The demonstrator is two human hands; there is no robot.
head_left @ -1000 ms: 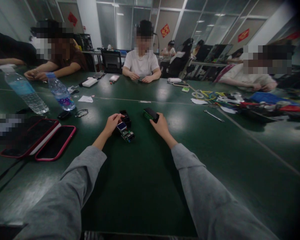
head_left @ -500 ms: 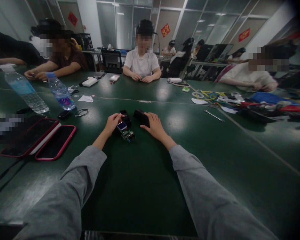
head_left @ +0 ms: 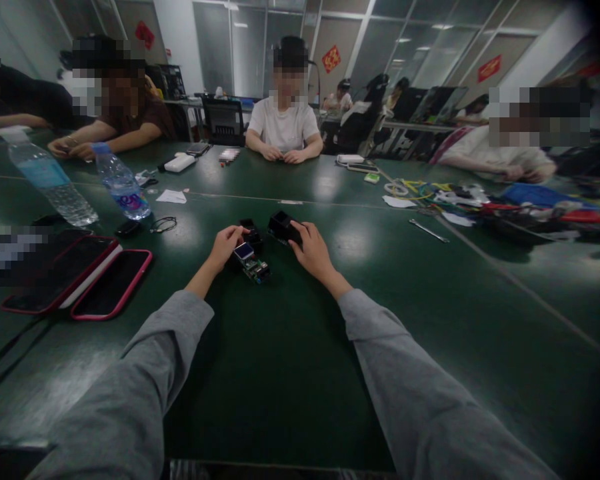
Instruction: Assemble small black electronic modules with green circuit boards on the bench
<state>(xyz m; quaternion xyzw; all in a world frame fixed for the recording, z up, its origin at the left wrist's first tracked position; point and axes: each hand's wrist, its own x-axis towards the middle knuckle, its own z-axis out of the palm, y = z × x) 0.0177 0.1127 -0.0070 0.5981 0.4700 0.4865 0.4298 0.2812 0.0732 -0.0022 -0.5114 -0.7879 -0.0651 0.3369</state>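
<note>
A circuit board [head_left: 257, 269] with a small screen [head_left: 243, 251] lies on the green table in front of me. Just beyond it is an open black casing part [head_left: 253, 232]. My left hand [head_left: 226, 243] is closed at the left edge of these two, fingertips pinched; what lies between them is hidden. On the right, my right hand [head_left: 313, 252] grips a black plastic housing [head_left: 280, 225], thumb on the near side and fingers over the top. A rectangular opening shows on the housing's upper face. A small gap separates it from the casing part.
Two plastic bottles [head_left: 123, 187], a phone in a red-edged case [head_left: 113, 285] and a thin coiled cable [head_left: 164, 225] are on the left. A wrench [head_left: 429, 231] and a heap of cables [head_left: 430, 193] lie on the right. Several people sit around the table.
My right hand has turned the black housing, so the opening in its top face now shows. Its fingers have shifted on the housing. My left hand and the circuit board stay nearly still.
</note>
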